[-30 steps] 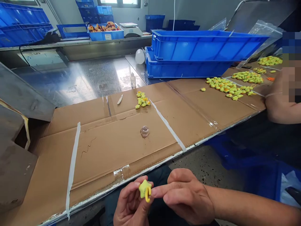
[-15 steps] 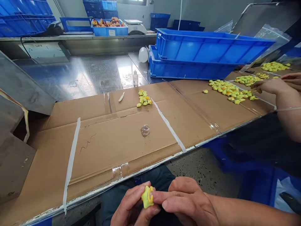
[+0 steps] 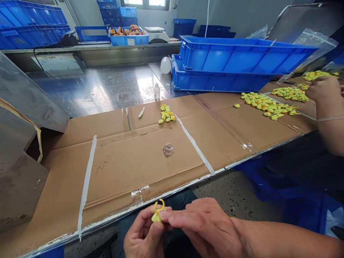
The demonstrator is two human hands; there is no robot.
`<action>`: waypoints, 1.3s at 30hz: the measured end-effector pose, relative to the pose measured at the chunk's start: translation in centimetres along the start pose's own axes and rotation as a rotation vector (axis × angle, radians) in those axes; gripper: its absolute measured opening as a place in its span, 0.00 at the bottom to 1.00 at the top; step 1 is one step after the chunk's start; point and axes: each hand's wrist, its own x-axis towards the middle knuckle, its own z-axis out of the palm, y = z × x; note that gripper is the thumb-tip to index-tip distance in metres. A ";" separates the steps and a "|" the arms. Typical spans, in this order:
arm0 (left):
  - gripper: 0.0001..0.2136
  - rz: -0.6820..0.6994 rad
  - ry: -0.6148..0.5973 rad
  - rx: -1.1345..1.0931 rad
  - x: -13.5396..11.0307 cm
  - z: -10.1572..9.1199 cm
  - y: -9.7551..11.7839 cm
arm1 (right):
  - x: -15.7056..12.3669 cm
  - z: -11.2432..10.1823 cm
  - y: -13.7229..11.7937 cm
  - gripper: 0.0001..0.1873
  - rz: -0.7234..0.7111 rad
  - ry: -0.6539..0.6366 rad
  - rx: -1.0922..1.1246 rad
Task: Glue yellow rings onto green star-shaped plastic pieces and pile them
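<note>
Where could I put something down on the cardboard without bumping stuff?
Bare cardboard lies between the left white tape strip and the small clear cup, with just a thin wavy line on it. More lies between the right white tape strip and the lone yellow-green piece. It's crowded at the big yellow-green cluster and the small pile behind the cup.

We see a workshop: blue crates [image 3: 242,57] and a scale [image 3: 157,36] at upper center, yellow pieces [image 3: 264,103] batched on a cardboard-covered table [image 3: 129,157].
</note>
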 end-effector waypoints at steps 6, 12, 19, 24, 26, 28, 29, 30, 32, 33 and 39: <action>0.11 -0.362 -0.265 -0.348 1.1 -1.4 -1.4 | -1.0 2.5 1.4 0.13 0.283 0.294 0.264; 0.12 -0.434 -0.263 -0.512 0.9 -1.3 -2.9 | -1.4 4.0 1.7 0.16 0.375 0.329 0.300; 0.10 -0.515 -0.321 -0.526 0.2 -0.4 -2.9 | -1.3 4.6 1.4 0.15 0.388 0.382 0.295; 0.08 -0.513 -0.313 -0.541 0.0 -0.5 -3.0 | -0.8 4.2 1.5 0.11 0.327 0.391 0.212; 0.06 -0.500 -0.329 -0.559 -0.1 -0.6 -3.0 | -0.6 3.9 1.7 0.09 0.278 0.371 0.183; 0.05 -0.485 -0.344 -0.565 -0.2 -0.5 -2.9 | -0.6 3.8 1.8 0.08 0.248 0.361 0.174; 0.05 -0.478 -0.345 -0.559 -0.3 -0.5 -2.8 | -0.6 3.8 1.9 0.08 0.240 0.362 0.171; 0.05 -0.472 -0.340 -0.550 -0.3 -0.4 -2.8 | -0.7 3.8 2.0 0.08 0.234 0.365 0.171; 0.05 -0.447 -0.328 -0.519 -0.3 -0.3 -2.7 | -0.9 4.0 2.2 0.09 0.229 0.373 0.182; 0.06 -0.429 -0.329 -0.498 -0.3 -0.1 -2.6 | -1.0 4.1 2.3 0.10 0.225 0.382 0.193; 0.13 -0.344 -0.394 -0.351 -0.2 0.3 -2.3 | -1.1 4.0 2.8 0.11 0.135 0.375 0.172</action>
